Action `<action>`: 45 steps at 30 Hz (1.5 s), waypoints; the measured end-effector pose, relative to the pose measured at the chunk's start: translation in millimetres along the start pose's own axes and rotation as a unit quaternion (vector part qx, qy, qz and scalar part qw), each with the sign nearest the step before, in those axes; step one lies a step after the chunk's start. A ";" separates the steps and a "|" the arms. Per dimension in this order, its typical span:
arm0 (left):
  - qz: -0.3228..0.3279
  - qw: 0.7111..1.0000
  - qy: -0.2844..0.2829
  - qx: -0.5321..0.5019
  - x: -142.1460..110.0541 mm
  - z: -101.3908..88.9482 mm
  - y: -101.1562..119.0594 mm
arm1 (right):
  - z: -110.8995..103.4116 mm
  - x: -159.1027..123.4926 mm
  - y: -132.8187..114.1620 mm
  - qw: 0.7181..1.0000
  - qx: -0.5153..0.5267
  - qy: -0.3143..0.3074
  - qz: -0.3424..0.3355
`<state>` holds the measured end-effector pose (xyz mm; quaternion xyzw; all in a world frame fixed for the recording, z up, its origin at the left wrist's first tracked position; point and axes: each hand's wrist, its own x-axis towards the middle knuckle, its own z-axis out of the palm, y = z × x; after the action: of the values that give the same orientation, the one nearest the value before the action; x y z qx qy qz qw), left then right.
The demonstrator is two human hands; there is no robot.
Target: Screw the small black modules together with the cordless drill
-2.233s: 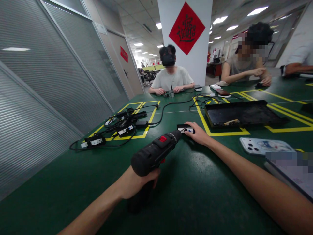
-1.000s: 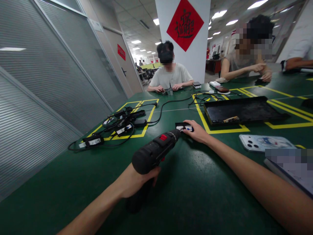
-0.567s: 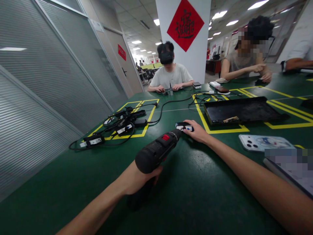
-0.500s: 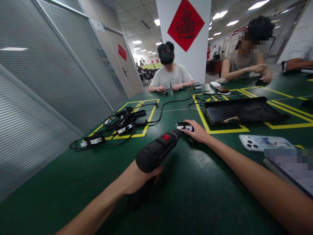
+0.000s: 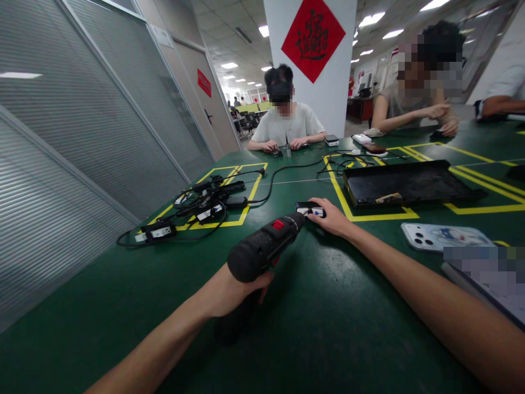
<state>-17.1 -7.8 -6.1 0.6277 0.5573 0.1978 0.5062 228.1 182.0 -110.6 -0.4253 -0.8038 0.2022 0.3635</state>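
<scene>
My left hand is wrapped round the grip of a black cordless drill with a red switch on top. The drill points forward and to the right over the green table. Its tip meets, or nearly meets, a small black-and-white box-like device; whether they touch I cannot tell. My right hand grips that device from its right side, fingers over the top and thumb near the drill's tip. Part of the device is hidden behind the fingers.
Left lies a heap of black adapters and cables inside yellow tape. A black tray stands to the right, with a phone nearer me. One cable crosses the table. Opposite sit a person and, further right, another person.
My view has shifted very slightly. Both hands, the drill and the device keep nearly the same places.
</scene>
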 end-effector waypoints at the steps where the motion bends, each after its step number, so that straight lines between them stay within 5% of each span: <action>1: 0.000 1.000 0.000 -0.009 0.2 -0.2 -0.1 | -0.2 0.0 -0.1 1.000 0.000 -0.001 0.000; 45: -0.018 1.000 -0.001 0.016 0.5 2.9 1.0 | -0.3 0.3 0.8 1.000 -0.006 -0.002 -0.005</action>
<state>-14.1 -8.5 -6.5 0.6259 0.5706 0.1794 0.5004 228.7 182.7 -110.8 -0.4227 -0.8081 0.1966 0.3601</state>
